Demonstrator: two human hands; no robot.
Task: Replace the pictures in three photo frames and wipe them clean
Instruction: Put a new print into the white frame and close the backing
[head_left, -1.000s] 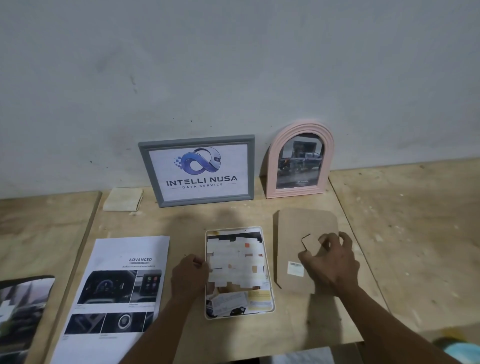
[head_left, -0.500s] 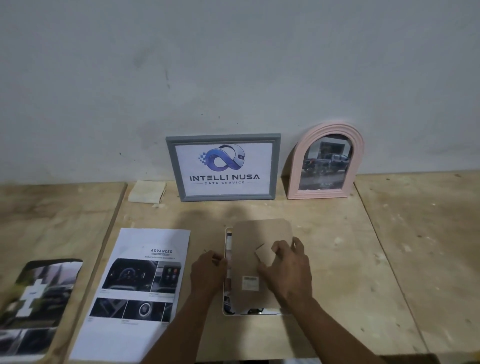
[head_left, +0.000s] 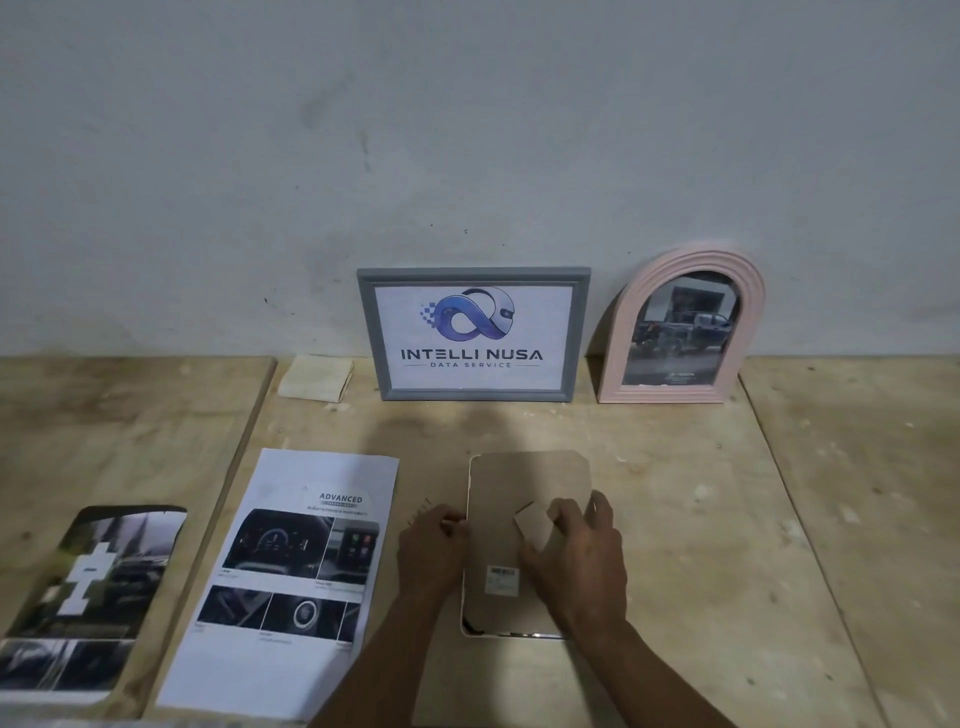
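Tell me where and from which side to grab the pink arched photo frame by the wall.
Pinch the pink arched photo frame by its straight side edges, low down, coming from the front: it stands upright against the grey wall, so its back is likely unreachable, and the curved top may slip.

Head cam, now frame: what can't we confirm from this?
Head view only:
- Picture in the face-down frame: covered by the backing board.
- Board's lower right edge and seating: under the right hand holding it.
- Grip of the left hand on the frame edge: fingertips curled out of sight.
- Text on the sticker: too small, blurred.
- Extent of the dark print: cut off by the left edge.
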